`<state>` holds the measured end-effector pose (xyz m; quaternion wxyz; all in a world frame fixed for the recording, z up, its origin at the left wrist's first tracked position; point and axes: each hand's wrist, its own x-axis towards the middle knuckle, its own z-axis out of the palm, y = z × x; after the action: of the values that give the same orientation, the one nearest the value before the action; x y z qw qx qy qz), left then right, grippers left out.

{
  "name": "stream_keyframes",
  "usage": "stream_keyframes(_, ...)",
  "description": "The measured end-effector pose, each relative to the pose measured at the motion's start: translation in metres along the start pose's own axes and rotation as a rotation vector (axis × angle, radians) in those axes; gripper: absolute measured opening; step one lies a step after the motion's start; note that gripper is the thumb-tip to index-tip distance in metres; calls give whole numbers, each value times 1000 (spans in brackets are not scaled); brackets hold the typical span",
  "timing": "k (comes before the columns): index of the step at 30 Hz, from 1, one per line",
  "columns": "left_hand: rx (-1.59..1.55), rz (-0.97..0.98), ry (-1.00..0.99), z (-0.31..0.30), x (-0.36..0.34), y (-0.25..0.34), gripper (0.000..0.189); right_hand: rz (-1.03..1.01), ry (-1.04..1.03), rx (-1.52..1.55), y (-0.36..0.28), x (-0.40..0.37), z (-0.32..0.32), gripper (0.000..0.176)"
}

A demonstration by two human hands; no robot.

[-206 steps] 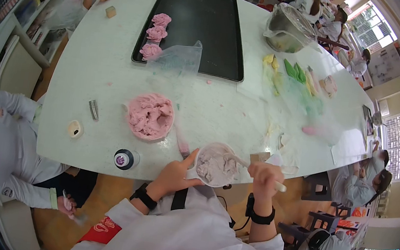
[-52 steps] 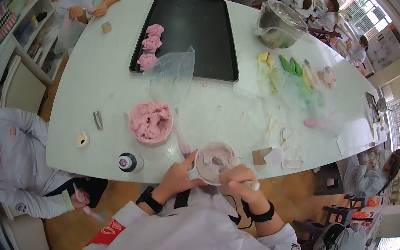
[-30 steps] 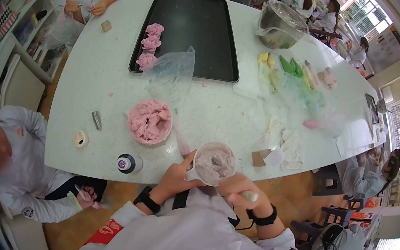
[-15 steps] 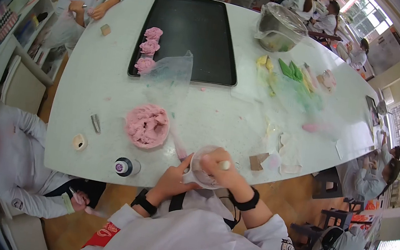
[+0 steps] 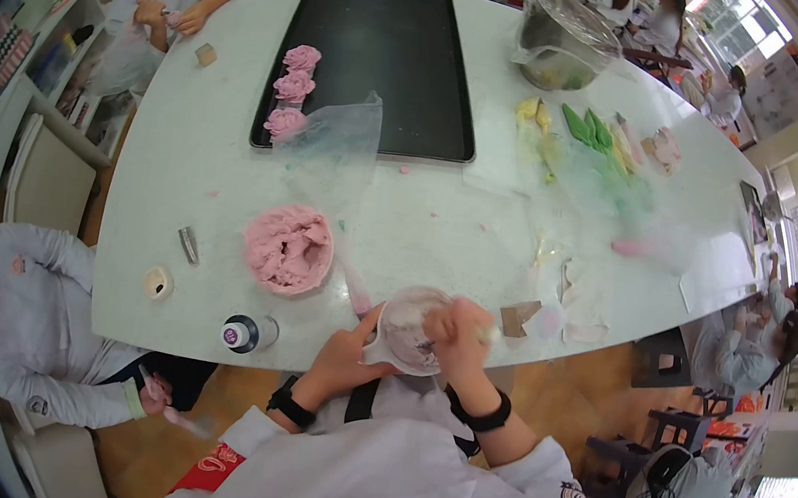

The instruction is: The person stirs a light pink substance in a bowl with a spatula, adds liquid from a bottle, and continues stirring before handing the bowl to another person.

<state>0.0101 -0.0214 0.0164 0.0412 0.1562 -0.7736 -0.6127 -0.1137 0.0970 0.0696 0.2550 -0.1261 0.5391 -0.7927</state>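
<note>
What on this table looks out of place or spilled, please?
Small pink specks lie on the table, like dropped cream, and a clear plastic bag lies untidily across the near rim of the black tray, by the pink flowers. I see no spill beside the white cup in the left hand.

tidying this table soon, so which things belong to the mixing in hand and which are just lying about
Part of the mixing: white cup, held by the left hand; pale mixture inside; pale-handled tool in the right hand; possibly the dark bottle.

Apparently just lying about: black tray; pink flowers; metal nozzle; green piping bags; film-covered bowl.
</note>
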Motion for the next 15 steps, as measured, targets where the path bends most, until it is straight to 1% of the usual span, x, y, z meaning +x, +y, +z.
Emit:
stream_keyframes(1,48,10,-2,1,0,-4,94,7,-19,1,-1,-7,-3,46)
stream_keyframes(3,84,7,7,2,-3,-4,95,-98,-193,97,-21,-23,-21,46)
stream_keyframes(4,67,-11,-9,0,-2,0,95,-91,-194,92,-35,-26,-26,46)
stream_keyframes(6,51,-26,-22,0,-1,1,96,-34,-297,-8,-58,-25,-30,46)
stream_keyframes(8,39,63,4,0,0,-2,96,-10,-290,56,-63,-12,-22,46)
stream_keyframes(9,45,64,-2,-1,0,-2,96,10,-275,117,-63,-5,-18,45)
stream_keyframes(10,29,44,-16,-1,1,-1,96,-57,-243,51,-55,0,-7,47)
stream_keyframes(11,14,24,-25,-2,2,-1,96,-61,-243,53,-42,5,0,47)
stream_keyframes(13,6,6,-34,-3,1,1,96,-233,-176,26,-10,13,7,47)
stream_keyframes(15,-11,-12,-39,-2,1,0,96,-250,-164,-4,-1,7,8,46)
